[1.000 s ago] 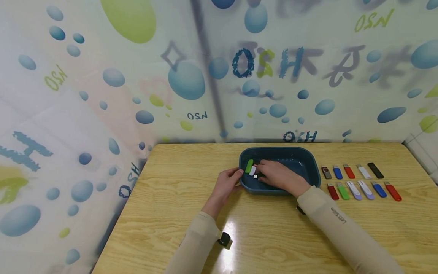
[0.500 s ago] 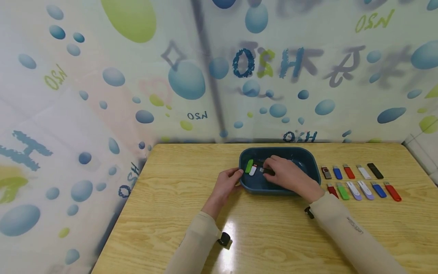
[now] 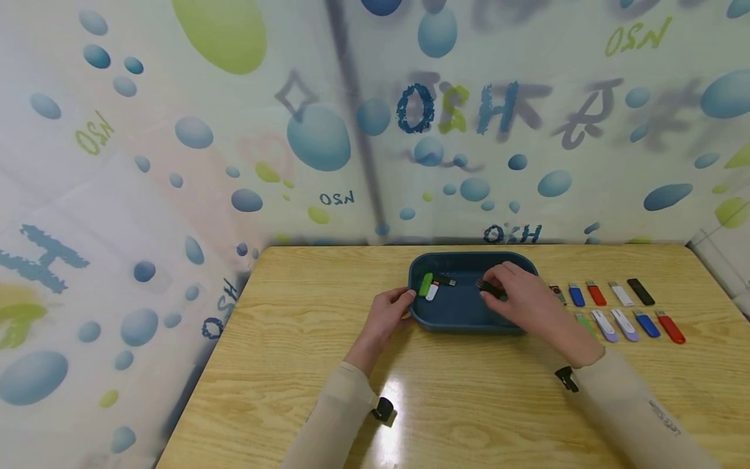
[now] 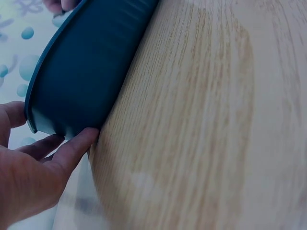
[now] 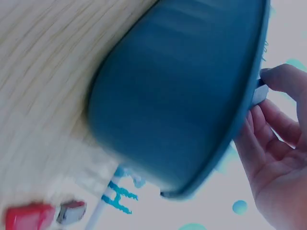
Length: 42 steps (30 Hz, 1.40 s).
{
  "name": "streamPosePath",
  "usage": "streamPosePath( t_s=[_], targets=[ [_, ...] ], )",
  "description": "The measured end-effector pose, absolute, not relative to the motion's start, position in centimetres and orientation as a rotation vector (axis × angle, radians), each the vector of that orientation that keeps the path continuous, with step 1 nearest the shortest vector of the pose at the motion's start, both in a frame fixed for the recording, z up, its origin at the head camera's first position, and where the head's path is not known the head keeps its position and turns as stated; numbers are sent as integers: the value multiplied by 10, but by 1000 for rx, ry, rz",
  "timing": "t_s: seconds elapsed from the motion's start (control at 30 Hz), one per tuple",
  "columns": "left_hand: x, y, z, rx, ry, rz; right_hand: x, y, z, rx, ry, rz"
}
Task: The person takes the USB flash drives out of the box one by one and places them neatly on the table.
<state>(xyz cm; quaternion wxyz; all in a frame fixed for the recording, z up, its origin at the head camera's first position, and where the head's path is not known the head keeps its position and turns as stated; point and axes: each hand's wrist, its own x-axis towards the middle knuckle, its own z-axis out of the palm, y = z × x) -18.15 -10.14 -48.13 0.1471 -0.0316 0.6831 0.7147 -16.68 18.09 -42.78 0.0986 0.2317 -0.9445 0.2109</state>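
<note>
Head: right hand point(image 3: 530, 303) pinches a black stick point(image 3: 489, 288) over the tray point(image 3: 463, 316); it has moved right from the green stick point(image 3: 426, 284).
Left wrist: left hand point(image 4: 33, 177) fingers straight, touching the tray wall.
Right wrist: fingers curled at the rim.

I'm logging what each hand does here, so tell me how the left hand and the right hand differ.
The left hand rests on the outer left wall of the blue tray, while the right hand reaches over the tray's right side. The left hand's fingers hold nothing and only press on the tray; the right hand pinches a small dark stick. Both wear beige sleeves.
</note>
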Motion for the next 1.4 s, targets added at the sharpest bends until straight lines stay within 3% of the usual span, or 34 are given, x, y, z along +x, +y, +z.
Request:
streamPosePath(
  t_s=[0.5, 0.9, 1.4],
  targets=[
    [-182, -101, -481, -102, 1957, 2063, -130, 232, -418, 390, -2890, 745],
    [-182, -101, -479, -111, 1948, 2055, -105, 271, -433, 254, -2939, 714],
    [-181, -102, -479, -116, 1941, 2071, -88, 286, -457, 190, -3038, 616]
  ],
)
